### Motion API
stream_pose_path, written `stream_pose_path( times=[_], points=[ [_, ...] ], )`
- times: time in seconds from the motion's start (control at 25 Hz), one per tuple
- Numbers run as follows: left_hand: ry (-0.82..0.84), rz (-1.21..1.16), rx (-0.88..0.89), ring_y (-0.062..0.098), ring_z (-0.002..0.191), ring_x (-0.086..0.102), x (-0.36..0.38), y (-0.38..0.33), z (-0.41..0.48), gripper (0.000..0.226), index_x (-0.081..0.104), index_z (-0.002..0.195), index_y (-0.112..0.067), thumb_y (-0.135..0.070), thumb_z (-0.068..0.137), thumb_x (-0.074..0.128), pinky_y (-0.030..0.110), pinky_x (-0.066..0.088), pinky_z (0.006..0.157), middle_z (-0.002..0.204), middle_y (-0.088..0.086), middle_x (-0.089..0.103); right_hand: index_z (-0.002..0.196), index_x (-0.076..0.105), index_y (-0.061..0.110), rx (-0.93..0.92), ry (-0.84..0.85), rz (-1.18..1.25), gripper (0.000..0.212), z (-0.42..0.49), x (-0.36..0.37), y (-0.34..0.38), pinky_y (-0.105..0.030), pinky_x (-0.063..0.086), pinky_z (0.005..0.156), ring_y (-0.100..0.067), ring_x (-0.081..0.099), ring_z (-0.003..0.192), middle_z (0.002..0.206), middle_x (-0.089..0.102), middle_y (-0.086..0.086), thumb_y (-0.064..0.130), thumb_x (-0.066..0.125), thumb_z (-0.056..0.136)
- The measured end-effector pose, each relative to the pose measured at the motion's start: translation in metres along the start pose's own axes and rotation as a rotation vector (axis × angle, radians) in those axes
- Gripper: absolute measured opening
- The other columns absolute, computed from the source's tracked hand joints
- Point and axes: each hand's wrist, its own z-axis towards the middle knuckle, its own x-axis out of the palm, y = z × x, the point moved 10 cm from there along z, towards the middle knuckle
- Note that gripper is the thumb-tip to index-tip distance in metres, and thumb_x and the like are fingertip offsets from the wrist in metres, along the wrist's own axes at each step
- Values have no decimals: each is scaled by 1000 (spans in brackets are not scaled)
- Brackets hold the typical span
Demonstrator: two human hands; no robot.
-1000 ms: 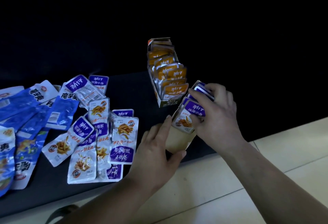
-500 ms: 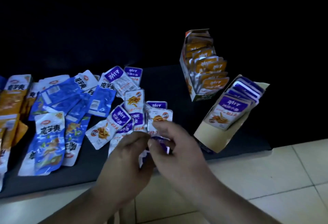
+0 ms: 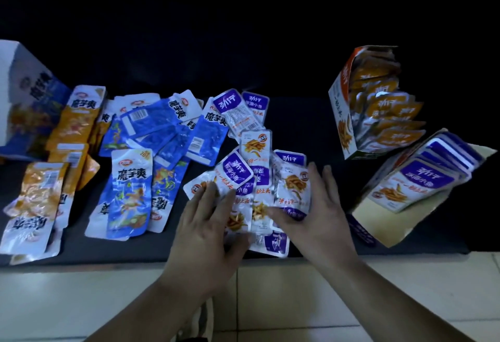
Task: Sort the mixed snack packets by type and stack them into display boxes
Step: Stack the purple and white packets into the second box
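Dark bench (image 3: pixel 300 122), seen from above; pale tiled floor (image 3: pixel 270 301) along its near edge.

Centre: loose heap of purple packets (image 3: pixel 261 144), overlapping, some face up, some face down, barcode side showing.

Left hand (image 3: pixel 205 230) at the heap's near-left edge, fingers (image 3: pixel 213 201) straight and spread, gripping nothing. Tips blurred; on the packets or just above, cannot tell.

Right hand (image 3: pixel 322 220) at the heap's near-right edge, palm down, fingers (image 3: pixel 315 179) likewise straight and spread, nothing held. Thumb side over a face-up purple packet.

Left of the heap: blue packets (image 3: pixel 132 179), long, strewn and overlapping, touching the purple ones at the far end.

Further left: orange packets (image 3: pixel 73 125), a loose pile, some face down.

Far left edge: white and blue carton (image 3: pixel 24 90), partly cut off by the frame.

Right side, well apart from the heap: orange display box (image 3: pixel 338 114), tilted, filled with a row of orange-topped packets standing on edge.

Just beside it, nearer: purple display box (image 3: pixel 378 222), leaning, a row of purple-topped packets stacked inside, front packet face up.
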Motion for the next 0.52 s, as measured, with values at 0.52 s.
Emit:
stream_pose_path(
  times=[0.52],
  points=[
    [-165,-6,24,30,107,59,-32,-4,20,43,65,131,-13,-35,96,57,44,51,92,126,6,64,98,59,26,107,-25,204,41,-2,-12,-25,-18,31,104,3,34,141,154,38,15,23,91,74]
  ],
)
